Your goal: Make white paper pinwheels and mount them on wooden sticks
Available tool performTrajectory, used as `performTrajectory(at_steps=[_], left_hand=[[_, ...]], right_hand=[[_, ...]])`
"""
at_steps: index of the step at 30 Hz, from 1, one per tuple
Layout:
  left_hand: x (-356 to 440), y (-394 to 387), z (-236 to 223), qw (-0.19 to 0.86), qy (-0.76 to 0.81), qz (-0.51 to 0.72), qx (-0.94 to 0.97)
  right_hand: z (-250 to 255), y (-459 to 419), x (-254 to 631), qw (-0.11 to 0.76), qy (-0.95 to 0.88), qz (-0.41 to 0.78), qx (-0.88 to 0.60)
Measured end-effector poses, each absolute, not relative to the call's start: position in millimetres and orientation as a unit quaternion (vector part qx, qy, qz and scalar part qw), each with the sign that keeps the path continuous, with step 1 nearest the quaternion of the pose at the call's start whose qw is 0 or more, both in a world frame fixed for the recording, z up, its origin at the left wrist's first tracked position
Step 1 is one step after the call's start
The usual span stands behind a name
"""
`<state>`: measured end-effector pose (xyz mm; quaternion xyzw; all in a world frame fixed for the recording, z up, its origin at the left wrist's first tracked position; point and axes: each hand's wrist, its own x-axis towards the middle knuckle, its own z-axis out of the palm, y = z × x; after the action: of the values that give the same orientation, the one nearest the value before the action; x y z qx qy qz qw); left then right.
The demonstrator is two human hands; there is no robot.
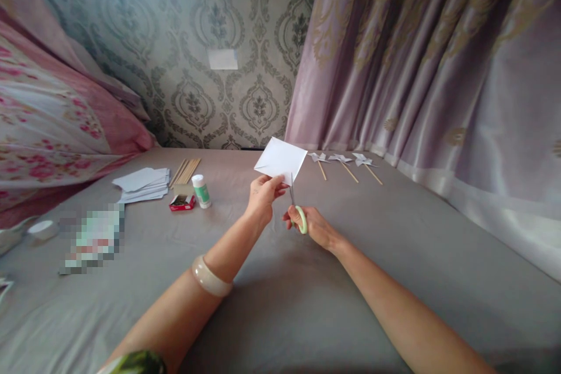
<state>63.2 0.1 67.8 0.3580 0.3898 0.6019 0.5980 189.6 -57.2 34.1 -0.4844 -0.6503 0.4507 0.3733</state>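
A square sheet of white paper (281, 158) is pinched at its lower edge by my left hand (264, 194), held up above the grey cloth. Slits show near the paper's left corner. My right hand (313, 224) grips a pair of scissors (302, 220) with light green handles. The blades point upward and meet the paper's lower right corner, just beside my left fingers. Whether the blades are parted I cannot tell. Three paper pinwheels (363, 160) on wooden sticks lie to the right, beyond my right hand.
A stack of white paper (142, 184) lies at the left, beside several wooden sticks (189, 172). A glue stick (201, 191) stands next to a small red box (182, 203). Farther left are a blurred packet (96, 236) and a white roll (42, 230). Curtains (394, 47) hang at the right.
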Motion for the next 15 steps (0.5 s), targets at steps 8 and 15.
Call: performTrajectory(at_steps=[8,15], left_hand=[[63.7,3.0,64.1,0.609,0.38,0.591,0.369],[64.5,2.8,62.2,0.604,0.361,0.594,0.39]], right_hand=[[33.7,-54.1,194.1,0.377,-0.63,0.456,-0.504],[35.8,-54.4,194.4,0.39,-0.606,0.452,-0.527]])
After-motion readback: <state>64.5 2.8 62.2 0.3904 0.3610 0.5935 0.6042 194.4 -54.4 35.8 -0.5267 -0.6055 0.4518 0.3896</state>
